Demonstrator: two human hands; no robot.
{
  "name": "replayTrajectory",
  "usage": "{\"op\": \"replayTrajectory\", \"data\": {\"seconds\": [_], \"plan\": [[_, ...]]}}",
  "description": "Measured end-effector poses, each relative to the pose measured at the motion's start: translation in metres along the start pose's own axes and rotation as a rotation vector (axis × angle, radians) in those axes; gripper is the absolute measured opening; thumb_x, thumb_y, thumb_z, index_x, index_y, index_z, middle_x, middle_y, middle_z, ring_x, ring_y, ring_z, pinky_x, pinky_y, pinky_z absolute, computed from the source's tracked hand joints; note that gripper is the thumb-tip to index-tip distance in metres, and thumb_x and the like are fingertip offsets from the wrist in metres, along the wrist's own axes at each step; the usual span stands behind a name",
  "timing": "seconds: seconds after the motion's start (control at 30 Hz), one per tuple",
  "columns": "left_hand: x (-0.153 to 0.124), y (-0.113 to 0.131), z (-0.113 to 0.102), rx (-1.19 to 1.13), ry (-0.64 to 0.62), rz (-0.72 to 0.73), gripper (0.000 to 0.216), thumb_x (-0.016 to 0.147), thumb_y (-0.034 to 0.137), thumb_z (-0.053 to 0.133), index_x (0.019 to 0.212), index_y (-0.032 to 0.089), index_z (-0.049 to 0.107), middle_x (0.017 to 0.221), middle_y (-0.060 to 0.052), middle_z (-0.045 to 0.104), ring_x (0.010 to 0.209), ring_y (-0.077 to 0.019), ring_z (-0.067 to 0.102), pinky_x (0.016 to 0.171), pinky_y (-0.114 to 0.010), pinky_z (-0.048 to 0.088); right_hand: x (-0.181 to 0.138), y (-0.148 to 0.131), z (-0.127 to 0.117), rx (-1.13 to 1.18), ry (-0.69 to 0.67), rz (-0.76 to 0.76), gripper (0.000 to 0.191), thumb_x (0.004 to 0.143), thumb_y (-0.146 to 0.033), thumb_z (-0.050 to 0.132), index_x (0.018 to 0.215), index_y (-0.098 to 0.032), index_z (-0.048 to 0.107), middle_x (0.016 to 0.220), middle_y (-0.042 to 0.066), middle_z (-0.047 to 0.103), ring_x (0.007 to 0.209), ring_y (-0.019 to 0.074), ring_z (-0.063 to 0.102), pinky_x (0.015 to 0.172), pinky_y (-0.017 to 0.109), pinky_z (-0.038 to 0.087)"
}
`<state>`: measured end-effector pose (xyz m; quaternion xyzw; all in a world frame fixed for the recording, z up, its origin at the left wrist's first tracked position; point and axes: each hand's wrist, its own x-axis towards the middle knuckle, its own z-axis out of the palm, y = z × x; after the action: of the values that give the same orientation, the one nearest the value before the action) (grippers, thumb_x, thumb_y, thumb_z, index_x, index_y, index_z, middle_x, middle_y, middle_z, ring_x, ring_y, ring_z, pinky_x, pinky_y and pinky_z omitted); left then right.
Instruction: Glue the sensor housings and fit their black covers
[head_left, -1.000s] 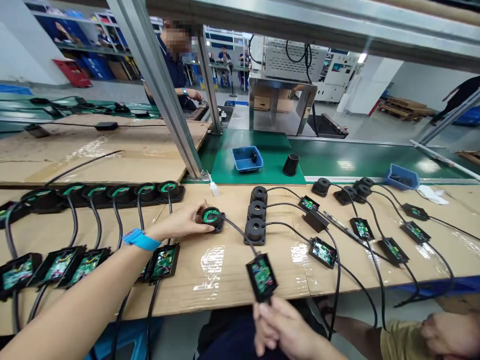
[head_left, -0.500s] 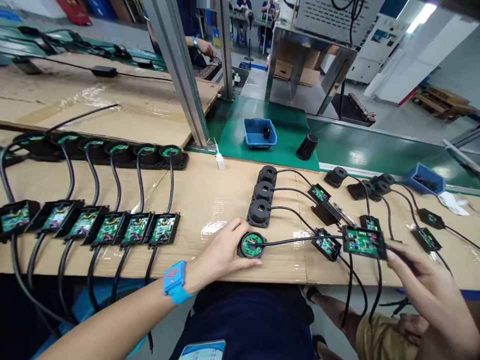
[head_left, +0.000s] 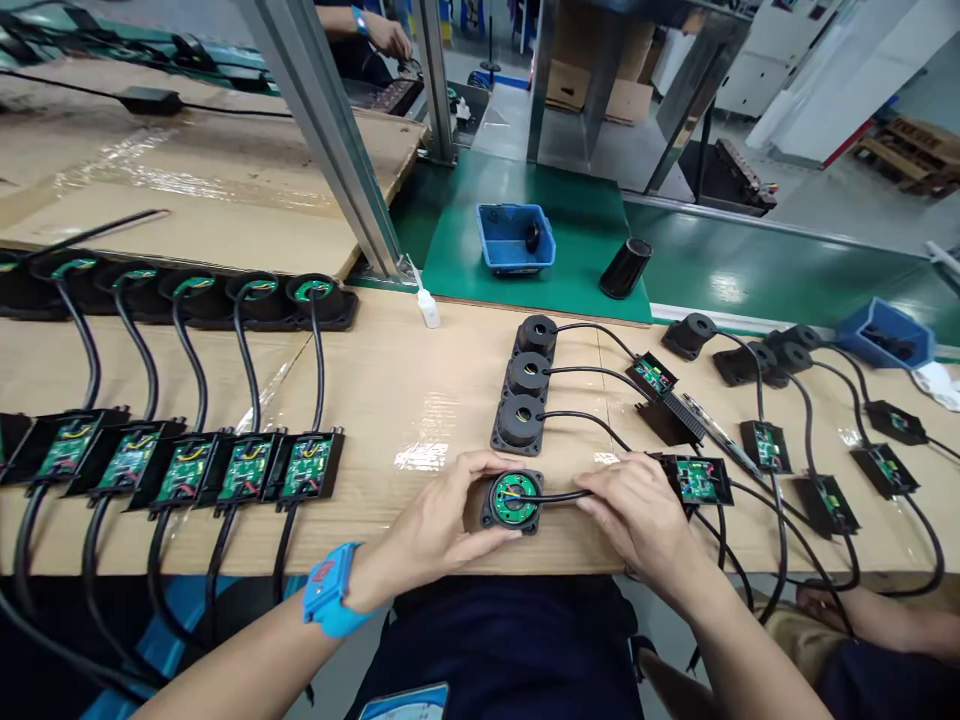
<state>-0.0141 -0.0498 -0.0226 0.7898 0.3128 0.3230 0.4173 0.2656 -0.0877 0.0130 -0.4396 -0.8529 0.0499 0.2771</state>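
Observation:
My left hand point(head_left: 442, 520), with a blue wrist strap point(head_left: 332, 590) below it, grips the left side of a black round housing point(head_left: 513, 500). A green circuit board with small coloured wires shows in its open top. My right hand point(head_left: 637, 510) pinches the black cable point(head_left: 566, 496) a short way right of the housing. Just beyond that hand, the cable's open black box with a green board point(head_left: 699, 480) lies on the cardboard-covered bench. Behind the housing stand three similar black housings point(head_left: 519, 420) in a row, cabled to boxes at the right.
Several wired housings and open board boxes point(head_left: 307, 465) line the left. A white bottle point(head_left: 428, 308), a blue bin point(head_left: 516, 240) and a black cup point(head_left: 625, 268) stand behind. A metal post point(head_left: 330, 140) rises at back left. Another person's arm point(head_left: 862, 610) is at lower right.
My right hand has left the board box and moved left onto the cable near the housing. The box now lies on the bench. My left hand stays on the housing; the view has tilted down.

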Motion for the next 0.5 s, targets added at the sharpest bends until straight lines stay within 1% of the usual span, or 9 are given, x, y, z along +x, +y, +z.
{"op": "replayTrajectory", "data": {"seconds": [0.07,0.17,0.2,0.27,0.33,0.37,0.43,0.47,0.5], "plan": [[0.001,0.001,0.009,0.043,0.059,0.008,0.059,0.092,0.032,0.075,0.138,0.029,0.039,0.135,-0.01,0.062,0.127,-0.0271,0.064,0.108,-0.047,0.056,0.002,0.003,0.002,0.042,0.011,0.024,0.012,0.101,-0.019,0.061,0.112,-0.02,0.066,0.095,0.003,0.077,0.083,0.0151,0.069,0.086,0.034,0.051],[0.0,0.002,0.021,0.092,0.144,0.022,0.057,0.093,0.034,0.074,0.137,0.028,0.038,0.132,-0.011,0.065,0.124,-0.0287,0.066,0.104,-0.05,0.058,0.003,0.008,-0.001,0.073,0.011,0.059,0.012,0.101,-0.02,0.061,0.11,-0.021,0.067,0.095,0.004,0.077,0.082,0.0151,0.069,0.078,0.032,0.051],[-0.001,0.003,0.022,0.101,0.161,0.02,0.056,0.093,0.036,0.073,0.137,0.029,0.039,0.131,-0.011,0.065,0.123,-0.0289,0.066,0.103,-0.05,0.059,0.003,0.008,-0.002,0.075,0.004,0.063,0.012,0.101,-0.021,0.06,0.11,-0.021,0.068,0.094,0.004,0.077,0.081,0.0153,0.069,0.077,0.032,0.051],[-0.001,0.008,0.016,0.104,0.153,0.02,0.064,0.09,0.044,0.076,0.14,0.03,0.039,0.13,-0.011,0.065,0.12,-0.0296,0.068,0.101,-0.049,0.06,0.004,0.009,-0.003,0.079,-0.013,0.079,0.012,0.102,-0.023,0.059,0.109,-0.022,0.069,0.092,0.004,0.077,0.08,0.0158,0.07,0.076,0.032,0.051],[0.003,0.015,-0.002,0.13,0.128,0.026,0.071,0.086,0.055,0.076,0.142,0.031,0.04,0.131,-0.01,0.065,0.119,-0.0303,0.068,0.099,-0.046,0.061,0.005,0.008,-0.002,0.087,-0.016,0.092,0.013,0.102,-0.024,0.059,0.109,-0.022,0.069,0.09,0.004,0.076,0.08,0.0163,0.07,0.076,0.033,0.052],[0.009,0.019,-0.015,0.165,0.124,0.035,0.07,0.086,0.058,0.075,0.142,0.031,0.042,0.13,-0.009,0.065,0.119,-0.0303,0.067,0.099,-0.045,0.06,0.005,0.008,-0.002,0.089,-0.01,0.096,0.013,0.102,-0.024,0.059,0.11,-0.021,0.069,0.09,0.004,0.076,0.08,0.0166,0.07,0.077,0.033,0.053],[0.032,0.028,-0.046,0.295,0.145,0.062,0.047,0.096,0.053,0.064,0.135,0.03,0.049,0.127,-0.007,0.065,0.119,-0.0286,0.066,0.102,-0.043,0.057,0.005,0.009,0.0,0.089,0.016,0.087,0.013,0.1,-0.023,0.06,0.111,-0.021,0.068,0.091,0.005,0.076,0.082,0.0172,0.071,0.078,0.034,0.054],[0.05,0.031,-0.062,0.37,0.141,0.08,0.037,0.1,0.05,0.058,0.13,0.029,0.054,0.125,-0.006,0.066,0.117,-0.0278,0.066,0.103,-0.043,0.056,0.004,0.009,0.002,0.085,0.034,0.073,0.014,0.1,-0.023,0.061,0.112,-0.02,0.067,0.091,0.005,0.076,0.082,0.0176,0.071,0.079,0.034,0.054],[0.072,0.033,-0.078,0.448,0.129,0.105,0.034,0.101,0.05,0.055,0.126,0.026,0.057,0.12,-0.006,0.067,0.114,-0.0271,0.066,0.101,-0.042,0.056,0.004,0.009,0.003,0.078,0.053,0.062,0.014,0.099,-0.023,0.062,0.112,-0.02,0.067,0.091,0.005,0.076,0.082,0.0181,0.071,0.08,0.035,0.055]]}}
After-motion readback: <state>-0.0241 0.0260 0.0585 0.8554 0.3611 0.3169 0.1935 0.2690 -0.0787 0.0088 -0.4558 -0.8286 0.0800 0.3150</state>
